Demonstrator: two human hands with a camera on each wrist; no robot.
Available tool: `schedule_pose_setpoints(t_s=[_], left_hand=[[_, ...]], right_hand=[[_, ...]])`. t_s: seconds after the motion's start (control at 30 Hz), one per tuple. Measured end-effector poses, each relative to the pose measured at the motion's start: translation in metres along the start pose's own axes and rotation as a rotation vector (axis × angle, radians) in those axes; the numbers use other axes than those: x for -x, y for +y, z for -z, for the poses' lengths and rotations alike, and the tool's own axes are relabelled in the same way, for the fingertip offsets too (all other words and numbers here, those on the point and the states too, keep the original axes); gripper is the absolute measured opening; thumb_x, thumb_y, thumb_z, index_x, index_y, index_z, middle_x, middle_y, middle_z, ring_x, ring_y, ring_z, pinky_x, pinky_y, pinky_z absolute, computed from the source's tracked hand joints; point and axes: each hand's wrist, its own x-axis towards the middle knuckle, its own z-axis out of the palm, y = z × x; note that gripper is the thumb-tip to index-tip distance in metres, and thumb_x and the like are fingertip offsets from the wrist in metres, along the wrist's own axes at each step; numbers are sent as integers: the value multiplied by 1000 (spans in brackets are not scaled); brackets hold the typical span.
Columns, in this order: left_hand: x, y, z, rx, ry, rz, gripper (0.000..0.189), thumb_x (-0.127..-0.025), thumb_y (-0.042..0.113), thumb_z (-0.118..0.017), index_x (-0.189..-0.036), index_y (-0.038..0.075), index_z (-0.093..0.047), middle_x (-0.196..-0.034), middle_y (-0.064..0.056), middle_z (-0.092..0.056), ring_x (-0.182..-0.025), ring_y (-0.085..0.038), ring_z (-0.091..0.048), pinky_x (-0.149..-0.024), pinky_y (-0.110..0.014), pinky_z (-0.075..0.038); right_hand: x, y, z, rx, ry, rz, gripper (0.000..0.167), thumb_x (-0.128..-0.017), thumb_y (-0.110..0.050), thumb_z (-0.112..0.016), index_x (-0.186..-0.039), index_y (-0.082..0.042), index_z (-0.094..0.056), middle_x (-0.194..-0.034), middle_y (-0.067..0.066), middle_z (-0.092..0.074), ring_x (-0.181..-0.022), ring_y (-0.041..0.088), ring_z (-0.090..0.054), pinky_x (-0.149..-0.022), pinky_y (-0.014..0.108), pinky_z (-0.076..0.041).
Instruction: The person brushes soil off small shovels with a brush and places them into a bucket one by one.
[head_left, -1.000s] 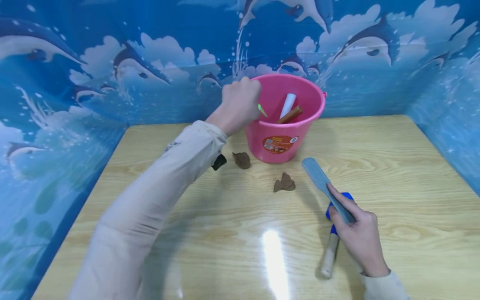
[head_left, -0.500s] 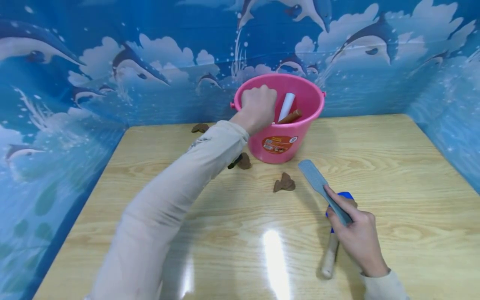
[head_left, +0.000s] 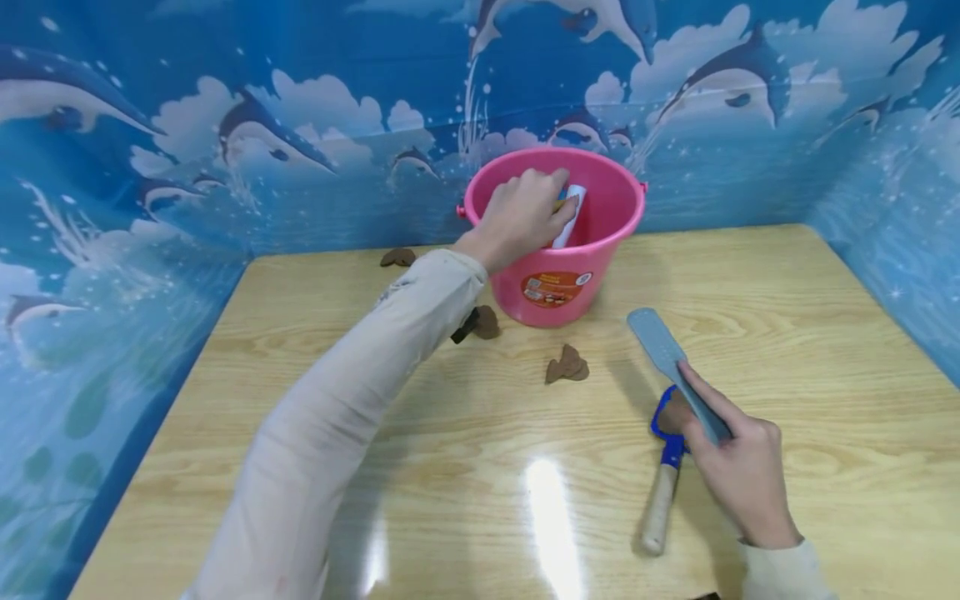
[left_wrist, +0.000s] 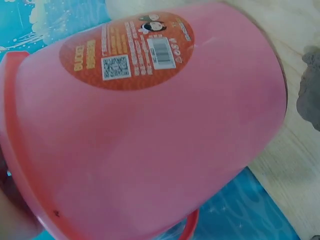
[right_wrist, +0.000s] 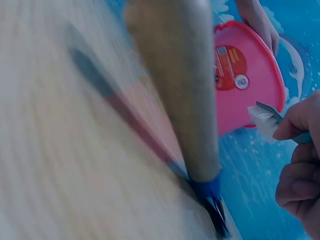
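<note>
A pink bucket (head_left: 551,287) stands upright at the back of the table. My left hand (head_left: 525,208) reaches over its near rim. A yellowish thing (head_left: 559,204) shows between the index finger and thumb; whether they grip it cannot be seen. Beside the fingers a white cylinder (head_left: 576,204) leans inside the bucket. My right hand (head_left: 742,467) grips a grey-blue brush (head_left: 663,346) by its handle, held above the table; its white bristles (right_wrist: 262,120) show in the right wrist view. Below it lies a blue shovel (head_left: 672,450) with a wooden handle (head_left: 660,508), partly hidden by that hand.
Brown flat pieces lie in small piles: one pile (head_left: 567,365) in front of the bucket, another (head_left: 487,322) at its left, and a third (head_left: 397,257) near the table's back edge. A dolphin-print backdrop (head_left: 300,208) closes off the back and sides.
My left hand has moved right, from the bucket's left rim into its mouth, and its fingers have spread. The green tip and brown stick are out of sight. The brush has shifted slightly right.
</note>
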Motion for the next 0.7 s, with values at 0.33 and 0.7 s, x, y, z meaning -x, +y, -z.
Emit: schedule_pose_setpoints(t_s=[0.33,0.7], left_hand=[[3,3,-2,80,1,-47,26,-102,36,-40,-105,12,-49,-78,-2,-54,-65,-12,-57,-62,-19,-50],[36,21,-5,98,223,-171,23,-98,20,-50,-115,5,-50,-99,-5,-54,-78,-12,-55,-65,-18,-51]], right_hand=[[-3,5,7,26,33,-42,49,-76,8,-67,-123,-8,-66,-84,29,-66,-31,-5,-24,-27,16,-21],[-2,7,5,32,59,-44,48,-75,8,-68,-121,-5,-66,-80,29,-66,-33,-6,-25,-28,16,-21]])
